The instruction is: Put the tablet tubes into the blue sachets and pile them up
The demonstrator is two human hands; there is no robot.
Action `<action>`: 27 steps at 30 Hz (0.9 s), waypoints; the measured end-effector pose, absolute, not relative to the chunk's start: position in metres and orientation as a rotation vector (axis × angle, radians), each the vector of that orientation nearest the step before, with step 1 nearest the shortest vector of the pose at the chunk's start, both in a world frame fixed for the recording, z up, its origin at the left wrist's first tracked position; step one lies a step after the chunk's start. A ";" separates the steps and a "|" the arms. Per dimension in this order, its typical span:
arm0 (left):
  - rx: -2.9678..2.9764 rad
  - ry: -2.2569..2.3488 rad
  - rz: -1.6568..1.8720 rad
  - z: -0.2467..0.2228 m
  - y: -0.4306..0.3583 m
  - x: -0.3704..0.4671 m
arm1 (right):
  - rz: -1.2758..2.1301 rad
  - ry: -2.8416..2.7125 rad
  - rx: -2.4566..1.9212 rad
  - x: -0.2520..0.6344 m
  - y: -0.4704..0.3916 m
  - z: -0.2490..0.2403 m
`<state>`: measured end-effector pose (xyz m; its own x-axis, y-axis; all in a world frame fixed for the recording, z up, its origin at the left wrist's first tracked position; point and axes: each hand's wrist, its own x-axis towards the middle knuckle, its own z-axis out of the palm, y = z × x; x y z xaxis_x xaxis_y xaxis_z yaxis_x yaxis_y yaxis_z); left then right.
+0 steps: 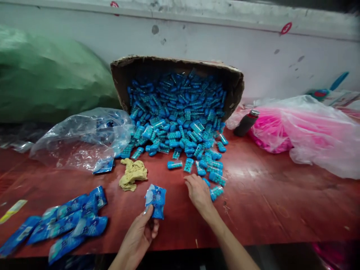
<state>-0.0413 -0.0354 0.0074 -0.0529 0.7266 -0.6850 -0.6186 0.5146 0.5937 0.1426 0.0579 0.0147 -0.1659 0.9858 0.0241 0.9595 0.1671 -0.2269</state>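
Note:
My left hand pinches a small blue printed packet between thumb and fingers, low over the front of the table. To its right my right hand reaches over the tabletop, its fingers stretched out and a little bent, with nothing seen in them. Just beyond those fingertips lies a small clear-and-blue container with green dots inside. Many more like it form a pile spilling from a cardboard box tipped on its side. Several filled blue packets lie in a heap at the left.
A crumpled yellow cloth lies left of centre. Behind it is a clear plastic bag with blue packets. A dark bottle leans by a bag of pink things at right. A big green sack fills the back left.

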 end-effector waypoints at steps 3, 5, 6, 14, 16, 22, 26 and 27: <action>0.133 1.162 1.104 0.004 -0.035 -0.042 | 0.173 -2.243 -1.946 0.150 0.075 0.024; 0.157 1.139 1.106 0.005 -0.035 -0.042 | 0.173 -2.280 -1.950 0.153 0.094 0.028; 0.167 1.131 1.103 0.006 -0.035 -0.042 | 0.192 -2.320 -1.934 0.153 0.102 0.028; 0.083 1.146 1.101 0.009 -0.036 -0.045 | 0.390 -2.564 -1.789 0.141 0.080 0.019; 0.023 1.168 1.087 0.009 -0.036 -0.046 | 0.411 -2.574 -1.783 0.135 0.067 0.021; -0.084 1.170 1.067 0.016 -0.035 -0.046 | 0.410 -2.520 -1.587 0.111 0.049 0.014; -0.123 1.171 1.055 0.016 -0.033 -0.047 | 0.471 -2.409 -1.540 0.110 0.037 0.006; -0.131 1.170 1.058 0.016 -0.033 -0.047 | 0.556 -2.315 -1.499 0.111 0.033 0.007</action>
<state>-0.0468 -0.0328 0.0156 -0.0054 0.6067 -0.7949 -0.7303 0.5407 0.4176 0.1114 0.0327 0.0065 -0.3938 0.9172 0.0607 0.7896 0.3713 -0.4884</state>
